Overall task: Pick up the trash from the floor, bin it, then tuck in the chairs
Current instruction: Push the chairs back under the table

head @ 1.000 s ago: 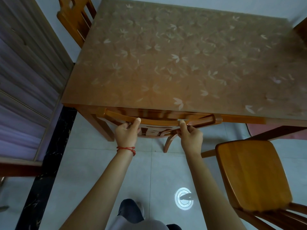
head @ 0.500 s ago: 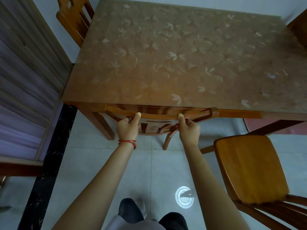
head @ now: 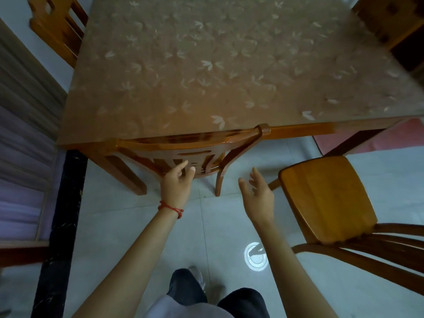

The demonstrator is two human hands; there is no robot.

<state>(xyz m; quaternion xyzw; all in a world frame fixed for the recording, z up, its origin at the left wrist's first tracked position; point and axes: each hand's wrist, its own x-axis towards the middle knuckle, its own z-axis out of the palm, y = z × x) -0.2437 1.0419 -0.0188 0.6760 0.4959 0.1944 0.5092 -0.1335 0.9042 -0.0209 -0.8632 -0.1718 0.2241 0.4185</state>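
Head camera is looking down over a wooden table [head: 229,65] whose top is showing a pale leaf pattern. Along the far left edge, a ribbed grey-purple panel [head: 20,138] is running down beside a black speckled floor strip [head: 59,226]. At the top left, a wooden chair [head: 55,26] is standing by the table's far left corner, only its backrest showing. Nearer, the tucked chair [head: 190,145] is sitting pushed under the table's near edge, its curved top rail lying right against that edge and its rear legs standing on the pale tiled floor [head: 114,226]. The left hand [head: 176,184], wearing a red string bracelet [head: 171,208] at the wrist, is hovering in front of this chair's backrest with fingers loosely spread and relaxed, gripping nothing; whether a fingertip is brushing the slats cannot be told. The right hand [head: 258,193] is hanging released to the right of the tucked chair's rear leg, fingers open and splayed, touching nothing. Below the hands, dark trouser legs and a shoe [head: 197,278] are showing, and a white ring-shaped mark [head: 255,255] is lying on the tiles. To the right, a second chair [head: 325,198] is standing pulled out, its seat clear of the table. At the top right, another chair's backrest [head: 387,17] is showing, blurred.
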